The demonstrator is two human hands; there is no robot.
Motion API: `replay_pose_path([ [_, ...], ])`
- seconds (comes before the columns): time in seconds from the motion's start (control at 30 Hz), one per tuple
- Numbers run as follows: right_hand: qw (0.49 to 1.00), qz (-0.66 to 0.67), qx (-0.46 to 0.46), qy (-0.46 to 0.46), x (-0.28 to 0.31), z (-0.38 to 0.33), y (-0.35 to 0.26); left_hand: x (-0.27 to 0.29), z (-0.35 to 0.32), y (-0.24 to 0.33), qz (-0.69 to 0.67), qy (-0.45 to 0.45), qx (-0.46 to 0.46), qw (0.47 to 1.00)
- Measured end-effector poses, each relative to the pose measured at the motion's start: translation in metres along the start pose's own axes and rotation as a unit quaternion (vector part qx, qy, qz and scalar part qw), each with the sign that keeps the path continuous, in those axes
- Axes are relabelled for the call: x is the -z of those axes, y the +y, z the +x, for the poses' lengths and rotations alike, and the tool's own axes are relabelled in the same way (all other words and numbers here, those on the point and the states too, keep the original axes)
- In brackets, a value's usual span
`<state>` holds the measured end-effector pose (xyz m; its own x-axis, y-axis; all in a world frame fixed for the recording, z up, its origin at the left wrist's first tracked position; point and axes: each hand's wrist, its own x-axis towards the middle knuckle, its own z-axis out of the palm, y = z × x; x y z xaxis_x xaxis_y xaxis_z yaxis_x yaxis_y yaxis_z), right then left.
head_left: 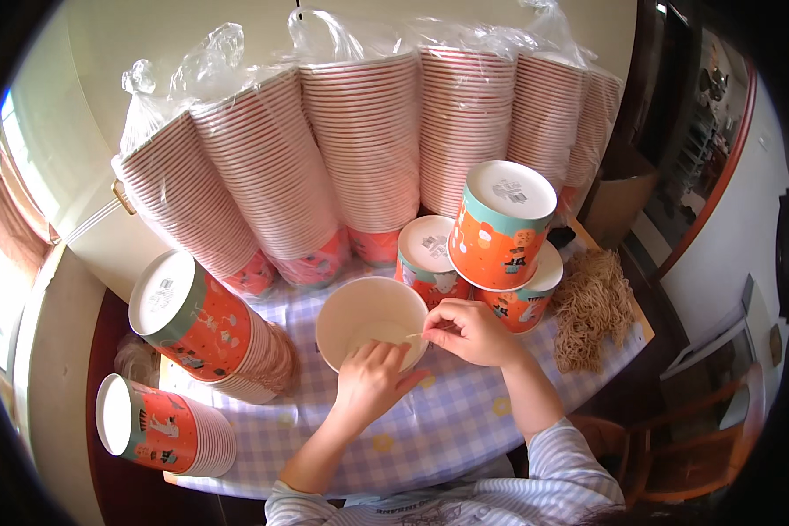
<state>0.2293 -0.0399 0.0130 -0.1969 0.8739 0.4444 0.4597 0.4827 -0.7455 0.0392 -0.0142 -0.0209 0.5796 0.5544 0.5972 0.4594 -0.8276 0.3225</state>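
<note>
Cup (370,323): white inside, upright, open | left fingers (373,379) grip rim | right fingers (470,331) pinch thin strand

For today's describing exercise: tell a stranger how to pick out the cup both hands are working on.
Find the checked tablecloth in front of the row of bagged cup stacks. At its middle, the left hand and right hand meet at an open cup. It alone stands mouth-up, showing a plain cream inside.

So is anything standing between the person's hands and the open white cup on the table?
Nothing visible. Both hands are already at the open cup: the left hand rests on its near rim, and the right hand pinches a thin strand at the rim's right edge.
</note>
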Motion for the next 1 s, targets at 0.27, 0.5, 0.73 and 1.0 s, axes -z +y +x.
replay_pose_path([
  [0.27,0.999,-0.036,-0.005,0.038,-0.002,0.002,-0.004,0.016,-0.004,-0.009,-0.079,0.036,0.084,0.993],
  [0.5,0.994,-0.046,0.021,0.095,-0.006,0.002,-0.006,0.029,-0.005,-0.003,-0.251,0.028,0.167,0.953],
  [0.73,0.990,-0.042,0.052,0.127,-0.008,0.003,-0.002,0.030,-0.003,0.000,-0.240,0.025,0.156,0.958],
  [1.0,0.991,-0.092,0.018,0.101,-0.004,0.002,-0.005,0.030,-0.004,-0.002,-0.241,0.007,0.168,0.956],
])
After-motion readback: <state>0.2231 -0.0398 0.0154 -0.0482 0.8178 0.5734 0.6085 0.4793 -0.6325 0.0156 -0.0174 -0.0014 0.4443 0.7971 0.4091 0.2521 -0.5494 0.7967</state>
